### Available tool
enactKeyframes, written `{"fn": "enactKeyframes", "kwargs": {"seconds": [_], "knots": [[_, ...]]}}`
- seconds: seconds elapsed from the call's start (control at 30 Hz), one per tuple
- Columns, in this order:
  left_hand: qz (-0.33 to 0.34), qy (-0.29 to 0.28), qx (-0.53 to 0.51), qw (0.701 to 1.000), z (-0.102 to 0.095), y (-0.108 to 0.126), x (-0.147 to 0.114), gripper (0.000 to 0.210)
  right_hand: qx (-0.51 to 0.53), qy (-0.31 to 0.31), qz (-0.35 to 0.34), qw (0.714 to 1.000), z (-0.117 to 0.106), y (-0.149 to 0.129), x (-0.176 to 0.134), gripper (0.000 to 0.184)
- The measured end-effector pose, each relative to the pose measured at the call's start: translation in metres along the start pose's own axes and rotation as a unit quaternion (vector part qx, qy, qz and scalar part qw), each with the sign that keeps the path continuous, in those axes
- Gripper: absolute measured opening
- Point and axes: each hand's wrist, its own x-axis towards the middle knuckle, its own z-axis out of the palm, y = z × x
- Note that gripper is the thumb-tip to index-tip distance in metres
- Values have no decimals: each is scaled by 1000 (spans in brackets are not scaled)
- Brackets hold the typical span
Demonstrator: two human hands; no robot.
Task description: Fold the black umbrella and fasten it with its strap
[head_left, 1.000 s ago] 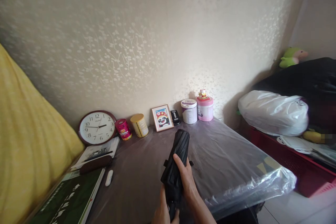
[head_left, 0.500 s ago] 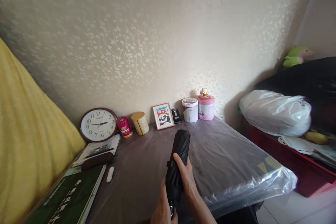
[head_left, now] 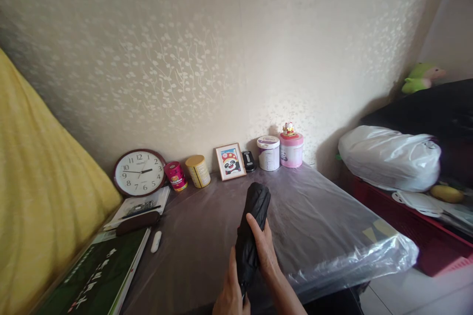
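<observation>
A folded black umbrella [head_left: 253, 226] is held tilted over the near part of the table [head_left: 306, 216], its bulky end pointing away from me. My right hand [head_left: 264, 246] wraps the umbrella's right side at mid-length, thumb lying across the cloth. Lower down, my left hand [head_left: 231, 288] grips the narrow end from the left. Most of that end is hidden behind the fingers, and the left hand is partly cut off by the bottom of the view.
Along the wall stand a clock [head_left: 139, 173], a pink can [head_left: 176, 176], a yellow can [head_left: 198, 171], a picture frame [head_left: 230, 161] and two canisters [head_left: 269, 153]. A green book [head_left: 96, 275] lies left, beside a white stick-like object [head_left: 155, 241]. A white bag [head_left: 389, 157] sits right.
The umbrella has turned slightly in my hands, and its far end has shifted a little right. Both hands keep their hold. The view has moved slightly.
</observation>
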Motion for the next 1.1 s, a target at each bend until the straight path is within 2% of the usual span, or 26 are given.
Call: {"fn": "enactKeyframes", "kwargs": {"seconds": [0.07, 0.1, 0.2, 0.23, 0.3, 0.4, 0.5, 0.57, 0.63, 0.73, 0.77, 0.83, 0.93, 1.03, 1.1], "knots": [[24, 0, -23, 999, -5, 1, 0, 80, 19, -5, 5, 1000, -1, 1, 0, 53], [32, -20, -59, 998, -8, 2, -1, 83, 27, -8, 11, 1000, -2, 1, 1, 54], [13, -123, -186, 975, -15, 5, 0, 89, 43, -26, 25, 998, -3, 2, 1, 56], [-3, -137, -205, 969, -15, 5, 0, 89, 41, -35, 24, 998, -3, 2, 1, 56], [-24, -106, -188, 976, -11, 4, 0, 85, 21, -38, 17, 999, -2, 2, 1, 56], [3, -18, -82, 996, -4, -1, -1, 78, -23, -6, 8, 1000, 1, 1, 1, 56], [33, 8, -15, 999, -3, -3, -1, 72, -34, 35, -11, 999, 2, 0, 1, 55], [47, 4, -43, 998, -9, -1, -2, 76, -15, 34, -8, 999, 1, 0, 2, 54], [47, -52, -137, 988, -17, 3, -2, 84, 12, 4, 15, 1000, -1, 2, 2, 53], [-13, -181, -258, 949, -24, 6, -3, 87, 33, -47, 28, 998, -3, 6, 4, 51], [-30, -188, -265, 945, -24, 6, -3, 85, 29, -55, 24, 998, -3, 7, 5, 51], [-18, -128, -231, 964, -21, 4, -3, 83, 6, -49, 6, 999, -2, 7, 5, 50], [42, -19, -122, 991, -13, -3, -2, 86, -33, -8, -17, 999, 2, 5, 4, 49], [58, 5, -43, 997, -12, -5, -1, 84, -32, 16, -15, 999, 4, 3, 0, 50], [60, -23, -78, 995, -17, -2, -1, 86, -5, 9, 6, 1000, 4, 3, -1, 51]]}}
